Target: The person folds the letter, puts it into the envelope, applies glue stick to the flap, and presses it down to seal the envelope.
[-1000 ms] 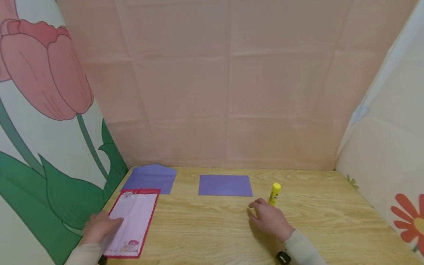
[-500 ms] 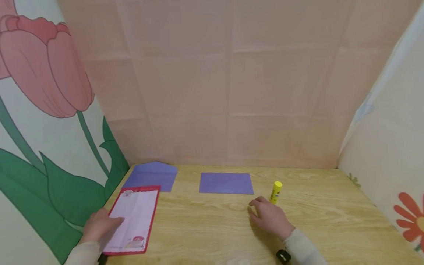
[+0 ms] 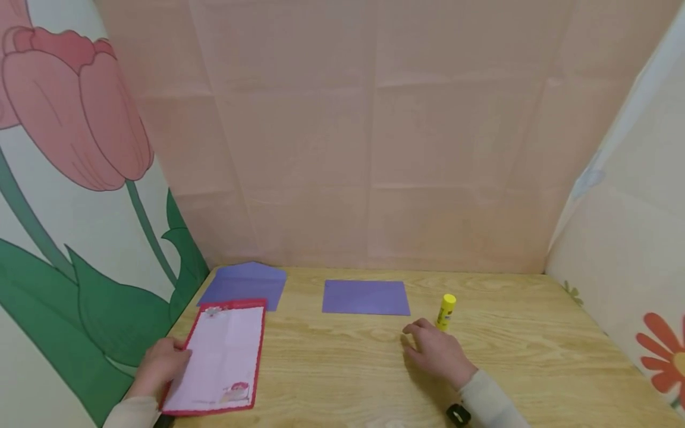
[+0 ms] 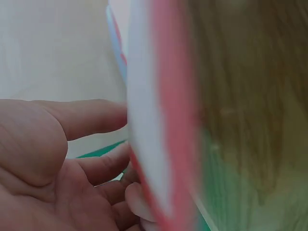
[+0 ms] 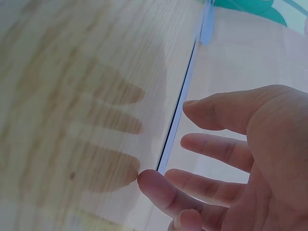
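Observation:
My left hand [image 3: 162, 364] pinches the left edge of a red-bordered sheet of letter paper [image 3: 222, 353], which has small printed pictures at its top and bottom. In the left wrist view the thumb lies against one face of the letter paper [image 4: 144, 96], and the fingers go behind it. Just beyond the sheet's top lies a purple envelope [image 3: 243, 289] with its pointed flap raised. My right hand [image 3: 436, 353] is over the table with loosely bent fingers and nothing in them. A yellow glue stick [image 3: 446, 312] stands upright just beyond it.
A purple rectangle [image 3: 366, 297], perhaps a second envelope, lies flat at the back middle of the wooden table [image 3: 332, 362]. A tan sheet [image 3: 369, 137] rises along the back edge. Side walls with painted flowers flank the table.
The letter paper has shifted a little to the right and away. My left thumb has drawn back from the sheet's face to its left edge. The right hand stays in place.

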Motion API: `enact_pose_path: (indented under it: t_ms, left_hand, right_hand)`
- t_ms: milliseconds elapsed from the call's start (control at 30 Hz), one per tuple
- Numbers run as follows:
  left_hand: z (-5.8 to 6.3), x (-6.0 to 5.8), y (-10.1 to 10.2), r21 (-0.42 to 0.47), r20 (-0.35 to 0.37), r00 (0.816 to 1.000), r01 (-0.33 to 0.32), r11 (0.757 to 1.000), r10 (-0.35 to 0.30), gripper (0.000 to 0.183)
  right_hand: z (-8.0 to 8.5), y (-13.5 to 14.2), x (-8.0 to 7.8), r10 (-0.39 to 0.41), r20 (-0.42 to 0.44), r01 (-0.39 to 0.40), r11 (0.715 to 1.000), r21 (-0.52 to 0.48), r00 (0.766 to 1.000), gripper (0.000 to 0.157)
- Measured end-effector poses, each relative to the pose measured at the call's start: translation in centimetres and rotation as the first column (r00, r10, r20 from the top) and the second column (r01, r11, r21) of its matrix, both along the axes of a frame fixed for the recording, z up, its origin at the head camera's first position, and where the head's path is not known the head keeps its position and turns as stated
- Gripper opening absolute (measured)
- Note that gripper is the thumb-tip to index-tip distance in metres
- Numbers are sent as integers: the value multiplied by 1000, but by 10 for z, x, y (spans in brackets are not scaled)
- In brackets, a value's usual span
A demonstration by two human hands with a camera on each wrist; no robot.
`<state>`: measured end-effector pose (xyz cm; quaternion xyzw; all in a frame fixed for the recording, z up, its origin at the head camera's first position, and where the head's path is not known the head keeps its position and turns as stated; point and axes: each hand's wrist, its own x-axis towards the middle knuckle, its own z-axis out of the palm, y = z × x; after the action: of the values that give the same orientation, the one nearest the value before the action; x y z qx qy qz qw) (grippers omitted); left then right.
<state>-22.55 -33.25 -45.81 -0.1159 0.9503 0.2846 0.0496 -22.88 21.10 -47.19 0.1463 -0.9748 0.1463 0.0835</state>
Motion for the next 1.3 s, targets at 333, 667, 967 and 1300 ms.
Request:
enact_pose_path:
  t_ms: [333,667,967,1300]
  left_hand:
    - [6,0,13,128,-37,999,36,991,-31,33]
    - [24,4,44,244,-160,984,121,962,-83,21]
    - [24,2,72,382,-195,973,194,904,-127,19]
    - [26,-3,113,455,-189,971,219,863,-147,13]
  right_hand:
    - [-2,3,1,-1,-14,1,1000,-8,1000,29]
    - [-1,2,1,-9,4,9,1000,2,1000,30]
    - [0,-1,0,1,-7,-1,1000,1,1000,27]
    - [5,-12,1,52,12,-51,993,-103,999,23]
